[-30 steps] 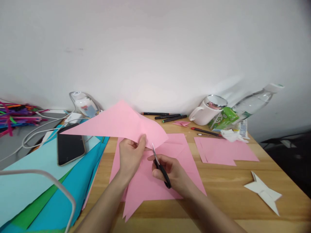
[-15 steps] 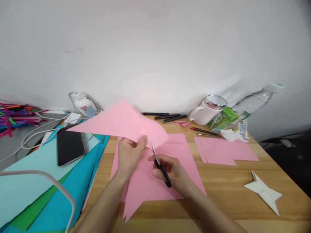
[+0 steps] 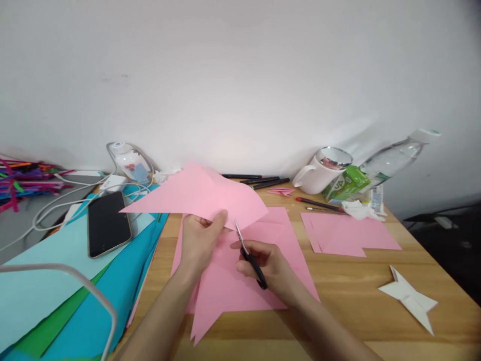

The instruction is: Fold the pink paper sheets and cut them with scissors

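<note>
My left hand (image 3: 201,243) pinches the lower edge of a pink paper sheet (image 3: 195,193), thumb on top. The sheet is held up above the table, with a long point toward the left and a curved right side. In my right hand (image 3: 266,263) is a pair of scissors (image 3: 252,258) with black handles. Its blades point up and meet the sheet's lower edge just right of my left thumb. Beneath both hands lie more pink sheets (image 3: 259,288), overlapping on the wooden table.
Blue and green papers (image 3: 101,303), a phone (image 3: 108,224) and a white cable (image 3: 86,283) lie left. Markers (image 3: 268,184), a mug (image 3: 317,173), a green box (image 3: 347,183) and a tilted bottle (image 3: 394,158) stand along the wall. Pink paper (image 3: 351,233) and a white folded paper (image 3: 409,298) lie right.
The held pink sheet has turned a little and shifted right, its left point lower and its top lower. The scissors and my right hand have barely moved.
</note>
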`<state>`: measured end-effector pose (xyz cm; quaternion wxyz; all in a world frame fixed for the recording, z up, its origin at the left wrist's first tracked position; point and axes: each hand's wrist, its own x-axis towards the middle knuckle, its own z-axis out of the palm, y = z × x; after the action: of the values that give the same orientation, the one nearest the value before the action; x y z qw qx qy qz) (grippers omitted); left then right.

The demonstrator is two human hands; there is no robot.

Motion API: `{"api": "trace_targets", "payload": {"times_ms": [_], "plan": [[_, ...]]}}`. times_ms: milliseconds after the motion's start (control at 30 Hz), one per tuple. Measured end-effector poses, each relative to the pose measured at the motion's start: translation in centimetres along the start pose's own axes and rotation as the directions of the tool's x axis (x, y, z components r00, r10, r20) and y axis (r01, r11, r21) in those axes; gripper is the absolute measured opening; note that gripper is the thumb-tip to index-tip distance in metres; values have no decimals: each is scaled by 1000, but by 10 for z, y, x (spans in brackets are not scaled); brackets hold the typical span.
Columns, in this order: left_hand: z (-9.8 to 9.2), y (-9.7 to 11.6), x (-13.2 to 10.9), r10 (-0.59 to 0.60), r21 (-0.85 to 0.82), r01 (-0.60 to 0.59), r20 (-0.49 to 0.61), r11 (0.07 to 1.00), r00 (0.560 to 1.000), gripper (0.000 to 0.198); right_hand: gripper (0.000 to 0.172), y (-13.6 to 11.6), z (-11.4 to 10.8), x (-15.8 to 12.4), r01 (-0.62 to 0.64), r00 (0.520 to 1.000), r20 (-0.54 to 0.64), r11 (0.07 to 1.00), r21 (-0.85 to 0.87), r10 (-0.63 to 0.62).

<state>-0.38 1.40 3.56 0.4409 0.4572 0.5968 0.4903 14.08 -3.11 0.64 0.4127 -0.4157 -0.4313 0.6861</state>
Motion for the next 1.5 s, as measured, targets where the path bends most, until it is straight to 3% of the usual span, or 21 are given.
{"api": "trace_targets", "payload": {"times_ms": [700,1000,1333,1500], "plan": [[1,10,-6,-6,104,11,-47,995,999,29,35,0,-1,0,12,1000,-11,999,-49,-12],[1,7,-5,13,66,-9,-56,998,998,26,37,-1,0,-2,-20,999,-30,995,-99,17],[1,12,-7,-25,61,30,-78,998,997,33,37,2,-1,0,-34,998,-59,988,-150,25],[5,10,-9,-37,91,40,-35,995,999,41,44,3,-2,1,-14,997,-73,994,-111,6]]}}
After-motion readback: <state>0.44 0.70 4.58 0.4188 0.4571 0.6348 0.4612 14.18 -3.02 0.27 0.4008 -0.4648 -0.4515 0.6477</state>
